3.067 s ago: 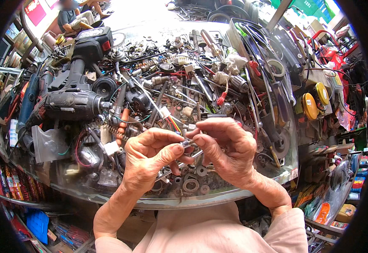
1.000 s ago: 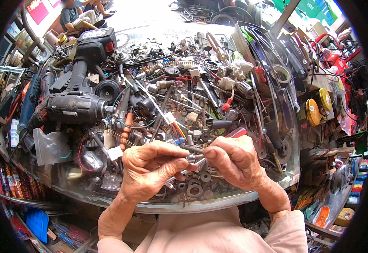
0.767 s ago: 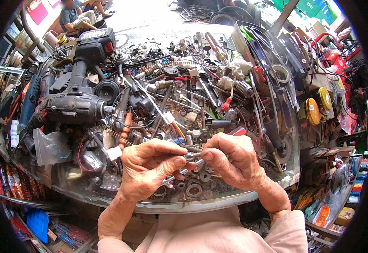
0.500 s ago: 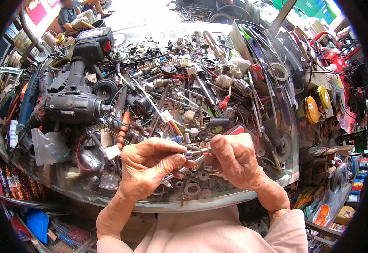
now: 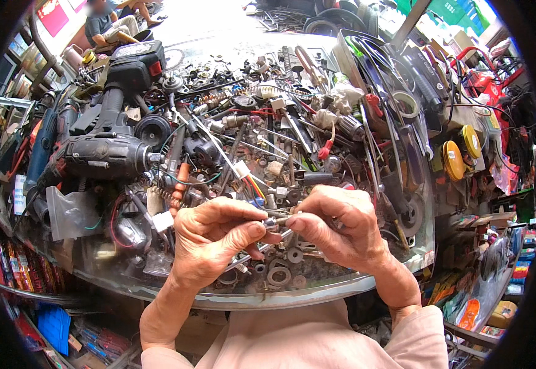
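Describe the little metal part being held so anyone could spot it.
Find the cluttered table, then the left hand above its near edge. Pinched there, pointing toward the right hand, is a small silvery part, held while neighbouring metal pieces lie loose.

Drill (image 5: 99,155): black, lying on my left.
Plastic bag (image 5: 71,212): clear, near that drill.
Yellow discs (image 5: 452,160): two, off to my right.
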{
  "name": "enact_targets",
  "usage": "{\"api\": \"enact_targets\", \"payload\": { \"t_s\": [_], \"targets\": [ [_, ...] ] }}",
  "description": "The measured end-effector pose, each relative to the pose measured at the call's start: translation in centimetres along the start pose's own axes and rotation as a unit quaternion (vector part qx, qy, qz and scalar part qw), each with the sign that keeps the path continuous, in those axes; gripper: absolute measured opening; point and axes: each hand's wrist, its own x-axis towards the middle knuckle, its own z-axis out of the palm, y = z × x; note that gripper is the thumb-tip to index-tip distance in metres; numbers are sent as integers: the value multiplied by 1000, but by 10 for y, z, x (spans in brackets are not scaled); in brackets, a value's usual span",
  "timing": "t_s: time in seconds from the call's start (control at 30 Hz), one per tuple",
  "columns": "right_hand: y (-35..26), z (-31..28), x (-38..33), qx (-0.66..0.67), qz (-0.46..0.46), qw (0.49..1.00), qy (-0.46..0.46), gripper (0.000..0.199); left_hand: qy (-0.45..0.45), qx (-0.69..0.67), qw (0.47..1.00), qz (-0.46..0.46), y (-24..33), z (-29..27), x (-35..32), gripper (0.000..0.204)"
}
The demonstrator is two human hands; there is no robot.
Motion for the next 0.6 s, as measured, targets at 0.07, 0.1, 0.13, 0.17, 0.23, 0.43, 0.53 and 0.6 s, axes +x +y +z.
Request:
{"api": "enact_targets", "payload": {
  "t_s": [0.07, 0.1, 0.13, 0.17, 0.23, 0.43, 0.53, 0.6],
  "targets": [
    [5, -2, -1, -43, -20, 999, -21, 17, 2, 1, 1000, -5, 0, 1, 0, 15],
    [7, -1, -1, -40, -28, 999, -14, 18, 5, -3, 1000, -4, -1, 1, 0, 15],
    [1, 0, -1, 23, 16, 1000, 3, 17, 9, -8, 1000, -3, -1, 1, 0, 15],
    [-9, 0, 0, 85, 59, 994, 20, 17, 10, -7, 1000, 1, -2, 0, 1, 15],
    [-13, 1, -1, 156, 88, 983, 43, 18, 12, -5, 1000, 9, -2, -1, 2, 16],
    [6, 3, -1, -1, -22, 1000, 15, 14, 25, 8, 1000, -1, -2, 3, 2, 15],
    [7, 1, -3, 14, 30, 999, 13, 16, 13, 1, 1000, -8, -2, 3, 1, 15],
    [-7, 2, 0, 95, 127, 987, 34, 17, 7, 0, 1000, -11, -1, 2, 1, 15]
  ]
}}
